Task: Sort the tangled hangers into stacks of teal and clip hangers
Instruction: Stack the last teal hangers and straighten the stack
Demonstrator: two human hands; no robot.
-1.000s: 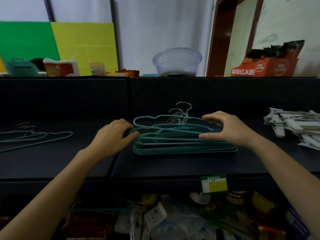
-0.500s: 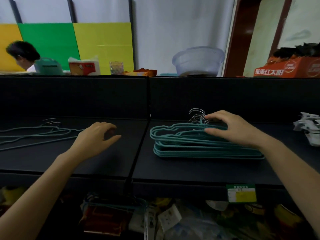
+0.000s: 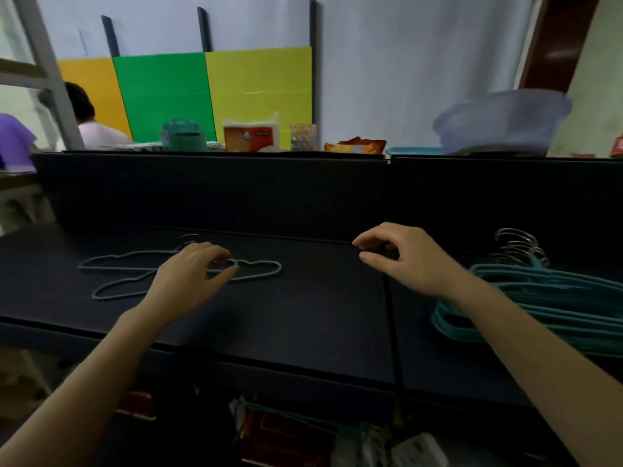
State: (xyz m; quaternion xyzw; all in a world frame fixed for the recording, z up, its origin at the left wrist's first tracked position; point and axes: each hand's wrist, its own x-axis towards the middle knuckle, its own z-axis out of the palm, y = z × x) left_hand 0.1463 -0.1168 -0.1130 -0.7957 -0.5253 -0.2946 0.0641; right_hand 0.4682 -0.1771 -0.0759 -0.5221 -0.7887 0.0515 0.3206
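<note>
Left hand (image 3: 192, 274), fingers extended, rests on loose teal hangers (image 3: 111, 262) at left of the shelf (image 3: 303, 315), presumably to gather them; right hand (image 3: 404, 261) hovers loosely curled, empty.

Two groups of hangers on one shelf, with a hand near each.
On the shelf (image 3: 303, 315) the loose hangers (image 3: 111, 264) lie at the left and the hanger stack (image 3: 556, 305) at the right edge, well apart. The left hand (image 3: 192, 278) is over the middle of the loose hangers; the right hand (image 3: 404, 257) hovers between the groups, nearer the stack. Behind, atop the back panel (image 3: 219, 190), stand a basket (image 3: 183, 136), a tissue box (image 3: 251, 136) and, far right, a basin (image 3: 499, 123).
</note>
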